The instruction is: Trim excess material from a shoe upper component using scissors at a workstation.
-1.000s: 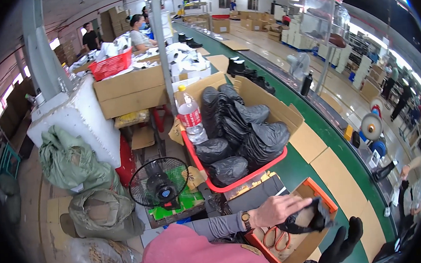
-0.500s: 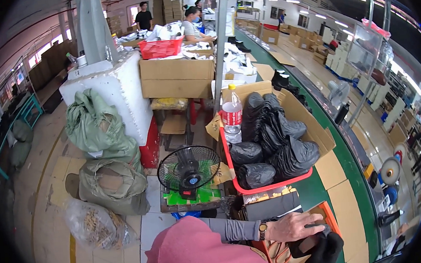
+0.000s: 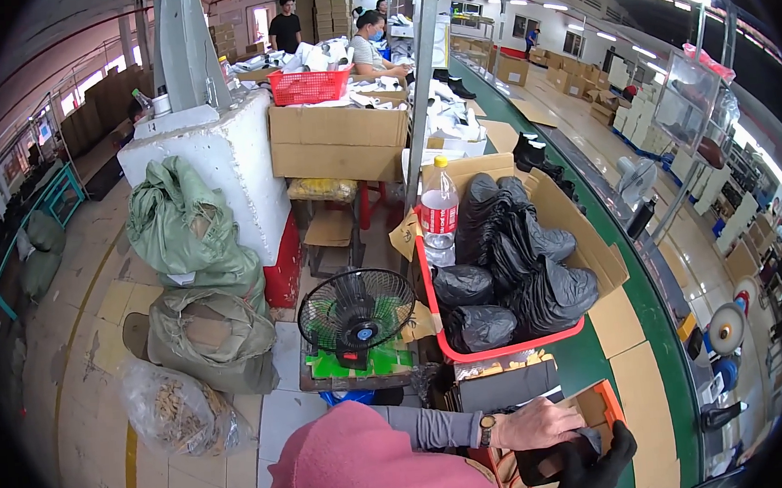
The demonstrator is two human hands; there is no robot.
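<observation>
My left hand [image 3: 542,426], bare with a watch on the wrist, reaches across at the lower right. Its fingers are bent and closed at the edge of a black and dark-grey piece [image 3: 542,465], whose kind I cannot make out. My right hand [image 3: 599,467], in a black glove, has its fingers curled round the same piece's other side. Both hands are over an orange-rimmed box [image 3: 607,401] with a brown lining. Orange cord-like loops [image 3: 510,471] show below my left wrist. The glove and the piece are both dark, so their border is hard to see.
Beyond the hands stands a red-rimmed bin [image 3: 516,353] with black-wrapped bundles [image 3: 501,259] and a clear bottle [image 3: 439,209]. A black fan [image 3: 357,310] is left of it. A green conveyor [image 3: 666,352] runs along the right. Sacks [image 3: 212,338] lie on the floor at left.
My left hand has drawn slightly left and down, its fingers more bent. The gloved right hand has turned, and its fingers now show beside the orange rim. The whole view has shifted a little.
</observation>
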